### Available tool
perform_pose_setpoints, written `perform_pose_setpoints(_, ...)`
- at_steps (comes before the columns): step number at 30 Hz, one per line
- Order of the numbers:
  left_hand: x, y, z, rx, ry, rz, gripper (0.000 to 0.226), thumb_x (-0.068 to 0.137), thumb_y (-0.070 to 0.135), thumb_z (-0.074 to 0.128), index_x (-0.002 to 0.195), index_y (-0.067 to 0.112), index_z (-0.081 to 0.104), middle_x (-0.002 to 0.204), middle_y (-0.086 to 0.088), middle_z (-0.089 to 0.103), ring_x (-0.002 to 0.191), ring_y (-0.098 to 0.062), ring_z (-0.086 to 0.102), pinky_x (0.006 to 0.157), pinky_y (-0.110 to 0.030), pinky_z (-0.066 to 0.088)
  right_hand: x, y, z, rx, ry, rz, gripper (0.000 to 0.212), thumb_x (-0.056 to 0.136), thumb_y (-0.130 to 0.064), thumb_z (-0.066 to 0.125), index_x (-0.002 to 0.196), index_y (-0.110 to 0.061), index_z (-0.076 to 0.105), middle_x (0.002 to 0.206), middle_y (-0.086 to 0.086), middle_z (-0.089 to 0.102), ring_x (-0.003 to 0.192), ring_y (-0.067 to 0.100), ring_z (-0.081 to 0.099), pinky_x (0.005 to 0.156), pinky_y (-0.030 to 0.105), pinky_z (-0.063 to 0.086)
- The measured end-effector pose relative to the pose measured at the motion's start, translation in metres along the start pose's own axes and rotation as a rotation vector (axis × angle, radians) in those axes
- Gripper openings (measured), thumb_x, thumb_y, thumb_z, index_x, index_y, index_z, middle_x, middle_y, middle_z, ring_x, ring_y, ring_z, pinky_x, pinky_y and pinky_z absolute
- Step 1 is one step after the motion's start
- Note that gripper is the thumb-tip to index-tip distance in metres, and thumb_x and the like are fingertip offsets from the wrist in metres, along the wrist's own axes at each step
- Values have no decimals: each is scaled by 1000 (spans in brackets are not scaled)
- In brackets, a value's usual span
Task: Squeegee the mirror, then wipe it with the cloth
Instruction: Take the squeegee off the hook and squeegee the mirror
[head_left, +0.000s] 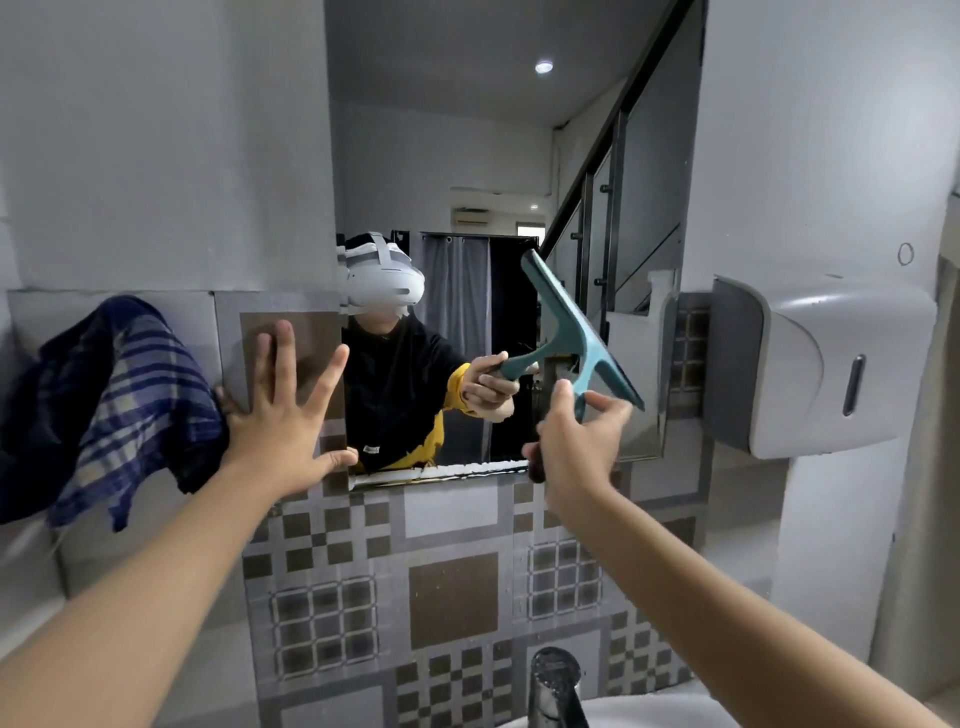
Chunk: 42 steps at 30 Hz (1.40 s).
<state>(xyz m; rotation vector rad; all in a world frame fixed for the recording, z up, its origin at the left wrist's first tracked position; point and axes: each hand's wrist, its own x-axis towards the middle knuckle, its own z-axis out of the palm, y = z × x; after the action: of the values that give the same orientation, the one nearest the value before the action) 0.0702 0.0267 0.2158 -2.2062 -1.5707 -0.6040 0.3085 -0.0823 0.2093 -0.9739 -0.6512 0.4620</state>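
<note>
My right hand (576, 447) grasps the handle of the teal plastic squeegee (582, 332), T-shaped, its long blade tilted on the diagonal against the right part of the tall frameless wall mirror (467, 156). The blade runs from upper left down to lower right, and its lower end reaches past the glass edge. My left hand (283, 415) is released, fingers spread flat on the patterned grey tile beside the mirror's left edge. The blue checked cloth (104, 405) hangs draped on the wall, just left of that hand.
</note>
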Motion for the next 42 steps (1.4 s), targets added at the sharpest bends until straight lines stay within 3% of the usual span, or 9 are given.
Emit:
perform_pose_setpoints(4,0,-4,2,-18,32,40,123,64,73,61,138,42,-32,138,-8,-55,130,-33,-46,101,-75,3,-26,9,42,63,4,52,21,94,-32,55,97,-26,35,99,24,63,59,29,66,51,31,51)
perform_pose_setpoints(7,2,-7,7,-10,50,57,121,63,78,55,136,42,-35,139,-10,-53,128,-33,-47,99,-76,5,-43,12,63,104,-28,89,23,96,-30,54,103,-22,34,96,21,61,44,16,60,42,22,46)
perform_pose_setpoints(13,7,-10,12,-26,87,84,116,63,81,48,136,42,-34,136,-8,-56,124,-32,-52,98,-76,4,-61,14,83,48,-23,80,28,97,-31,52,112,-18,33,109,8,55,67,7,57,44,14,42)
perform_pose_setpoints(18,6,-7,11,-54,105,70,118,70,67,62,139,42,-31,138,-8,-55,131,-34,-44,101,-74,4,-81,19,90,-37,-128,6,25,96,-27,55,109,-17,36,90,-2,57,72,4,59,66,24,50)
perform_pose_setpoints(23,-7,-8,24,-81,242,119,111,67,53,73,150,33,2,156,-21,-18,142,-42,-15,92,-80,24,-96,25,100,-96,-198,-66,27,94,-29,58,107,-18,37,85,-3,53,72,9,57,55,14,45)
perform_pose_setpoints(27,-22,-10,43,-67,303,157,111,60,53,79,150,24,20,155,-29,2,141,-48,7,84,-66,46,-96,33,91,-156,-216,-137,26,93,-28,59,104,-18,38,81,-2,52,65,7,52,48,11,42)
perform_pose_setpoints(31,-25,-14,59,-104,309,191,114,63,56,76,151,27,10,157,-24,-7,143,-46,-1,84,-63,51,-89,54,72,-271,-260,-244,25,91,-32,61,98,-29,37,76,2,56,60,16,53,51,23,43)
perform_pose_setpoints(36,-23,-10,61,-63,267,108,111,73,66,60,144,40,-20,152,-13,-34,141,-37,-23,98,-64,38,-58,59,33,-414,-287,-374,24,88,-29,67,98,-30,46,72,5,63,42,9,40,40,19,33)
perform_pose_setpoints(42,-23,-14,63,-73,284,126,106,72,66,60,148,38,-9,155,-14,-27,142,-36,-21,91,-64,45,-22,42,-9,-544,-312,-533,24,83,-22,73,100,-23,56,88,2,68,43,2,52,38,13,39)
